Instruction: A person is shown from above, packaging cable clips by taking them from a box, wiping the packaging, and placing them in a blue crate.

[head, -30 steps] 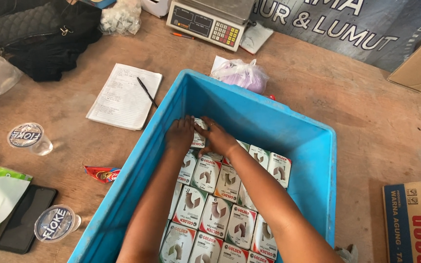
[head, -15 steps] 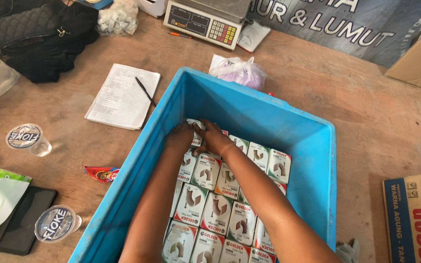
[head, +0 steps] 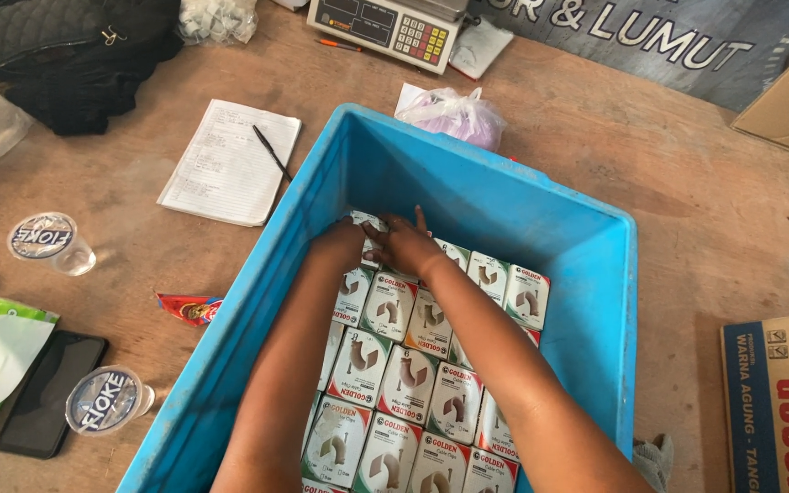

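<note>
A large blue plastic crate (head: 495,196) stands on the wooden table, its floor lined with several small white boxes (head: 404,370) in rows. Both my arms reach into it. My left hand (head: 340,245) and my right hand (head: 404,242) meet at the far left end of the rows, pressing down on a small white box (head: 364,222) at the crate's left wall. The fingers of both hands lie on that box; how firmly they grip it is partly hidden. The far strip of the crate floor shows bare blue.
Left of the crate lie a paper pad with a pen (head: 230,162), two sealed plastic cups (head: 47,242) (head: 107,400), a black phone (head: 47,394), a red wrapper (head: 189,309) and a black bag (head: 70,46). Behind stand a digital scale (head: 385,26) and a plastic bag (head: 454,114). Cardboard boxes (head: 778,393) sit right.
The view has shifted slightly. Both hands stay together at the far left of the box rows, moved a little toward the crate's left wall.
</note>
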